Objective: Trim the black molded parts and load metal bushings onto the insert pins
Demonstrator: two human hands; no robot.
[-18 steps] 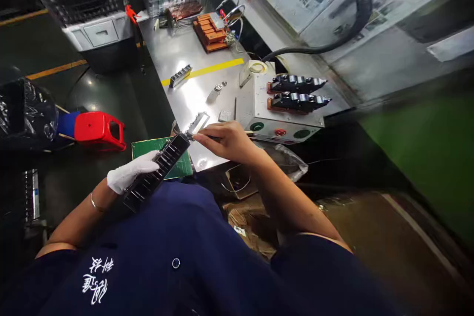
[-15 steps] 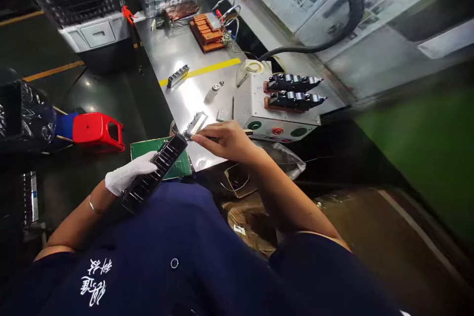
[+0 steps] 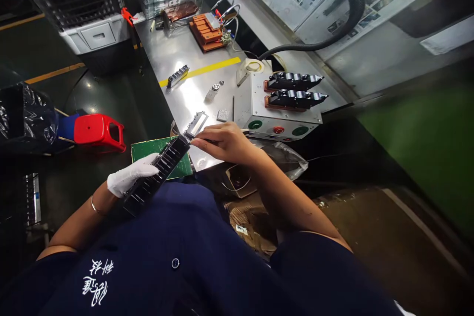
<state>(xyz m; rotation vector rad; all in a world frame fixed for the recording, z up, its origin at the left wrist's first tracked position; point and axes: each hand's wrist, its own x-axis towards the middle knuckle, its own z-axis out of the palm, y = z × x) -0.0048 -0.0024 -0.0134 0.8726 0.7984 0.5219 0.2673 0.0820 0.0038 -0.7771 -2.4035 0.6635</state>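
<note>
Long black ribbed bar, glossy, slanted, upper end rightward, held in gloved left grip.

The slotted bar looks like glossy black plastic, its ribs catching thin highlights. Matt white cloth makes up the glove; the bracelet is smooth, polished metal. Under it all, the worktop is shiny sheet metal with blurred reflections. The stool is smooth red plastic, the bin bag crinkled glossy film, the shirt matt navy cloth.
</note>
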